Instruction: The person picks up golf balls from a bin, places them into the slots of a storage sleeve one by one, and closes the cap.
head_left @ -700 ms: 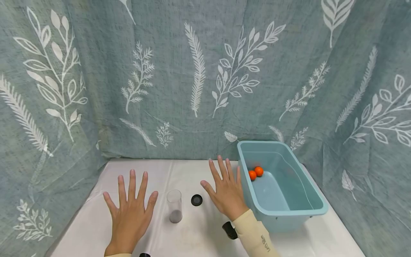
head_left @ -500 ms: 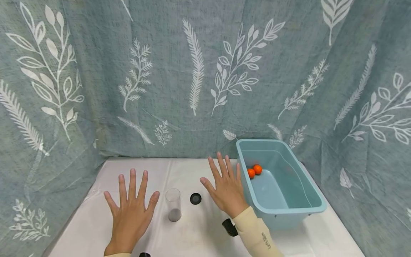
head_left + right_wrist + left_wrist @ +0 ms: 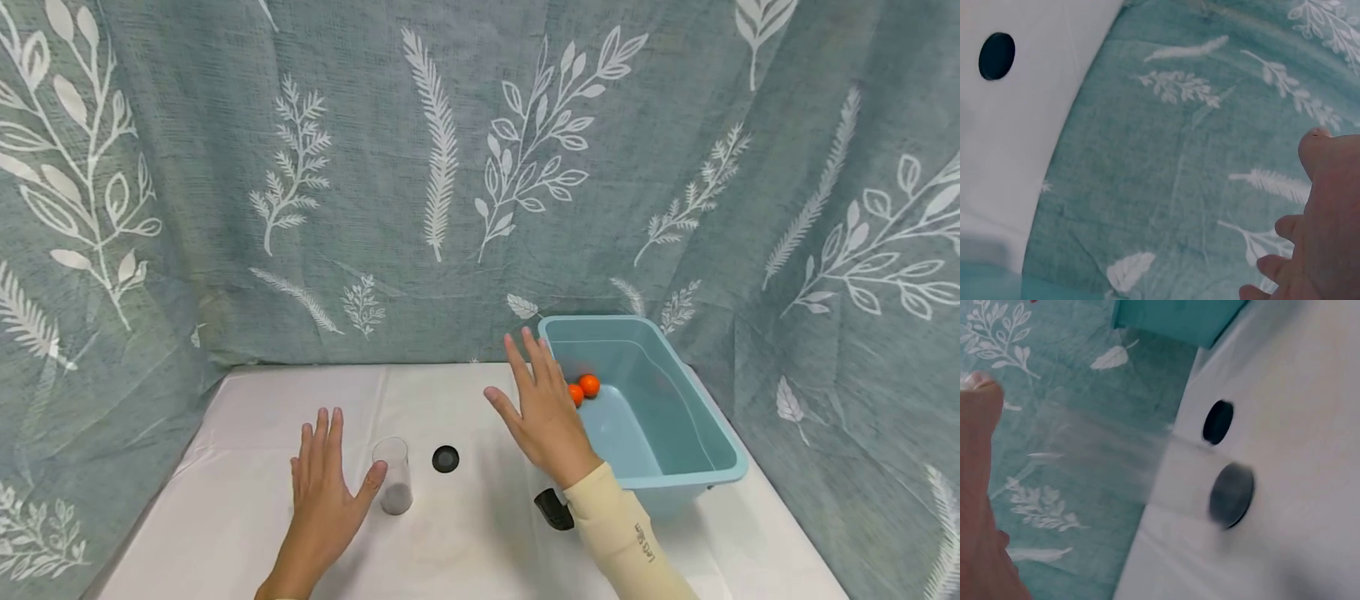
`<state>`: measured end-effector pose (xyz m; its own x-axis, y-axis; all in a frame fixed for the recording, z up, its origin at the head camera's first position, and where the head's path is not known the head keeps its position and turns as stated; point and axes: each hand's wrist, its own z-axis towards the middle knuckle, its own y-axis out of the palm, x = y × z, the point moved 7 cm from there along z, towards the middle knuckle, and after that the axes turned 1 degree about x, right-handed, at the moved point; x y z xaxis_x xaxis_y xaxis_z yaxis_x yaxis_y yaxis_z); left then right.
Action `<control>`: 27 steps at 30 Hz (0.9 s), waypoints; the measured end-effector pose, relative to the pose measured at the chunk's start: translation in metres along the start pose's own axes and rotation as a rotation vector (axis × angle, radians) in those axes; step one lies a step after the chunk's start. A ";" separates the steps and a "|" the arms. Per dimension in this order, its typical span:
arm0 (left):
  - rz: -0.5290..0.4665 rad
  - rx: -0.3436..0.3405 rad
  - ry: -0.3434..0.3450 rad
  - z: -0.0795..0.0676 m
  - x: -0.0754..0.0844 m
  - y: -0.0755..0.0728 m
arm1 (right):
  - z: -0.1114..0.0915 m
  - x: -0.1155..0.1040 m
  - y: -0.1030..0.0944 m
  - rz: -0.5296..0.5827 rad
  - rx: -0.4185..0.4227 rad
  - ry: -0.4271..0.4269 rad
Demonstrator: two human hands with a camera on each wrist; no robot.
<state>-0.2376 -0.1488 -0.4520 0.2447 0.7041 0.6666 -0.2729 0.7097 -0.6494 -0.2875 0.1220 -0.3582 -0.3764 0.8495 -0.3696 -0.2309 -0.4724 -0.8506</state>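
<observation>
A clear, tall cylinder with a dark base stands upright on the white-covered table. To its right lies a black round lid-like disc, also in the left wrist view. My left hand hovers just left of the cylinder; its fingers are straight and its thumb tip overlaps the cylinder in the head view. My right hand, fingers extended and slightly spread, is raised between the disc and the bin. Neither hand holds anything.
A light blue plastic bin occupies the right side of the table, with two orange balls inside by its left wall. Grey-green leaf-printed curtain encloses the back and sides. A black strapped device sits under the right wrist.
My left hand has turned so the thumb points toward the cylinder, and its fingers have drawn together. My right hand has shifted right, over the bin's left rim in view. The head view has swung slightly right.
</observation>
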 end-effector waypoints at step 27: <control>-0.303 -0.113 -0.288 0.000 -0.022 0.053 | 0.043 0.141 -0.041 0.297 -0.183 0.146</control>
<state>-0.2572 -0.1269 -0.5007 0.0245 0.4400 0.8976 -0.1213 0.8926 -0.4342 -0.3693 0.2507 -0.3596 -0.2681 0.7123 -0.6486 0.0379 -0.6650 -0.7459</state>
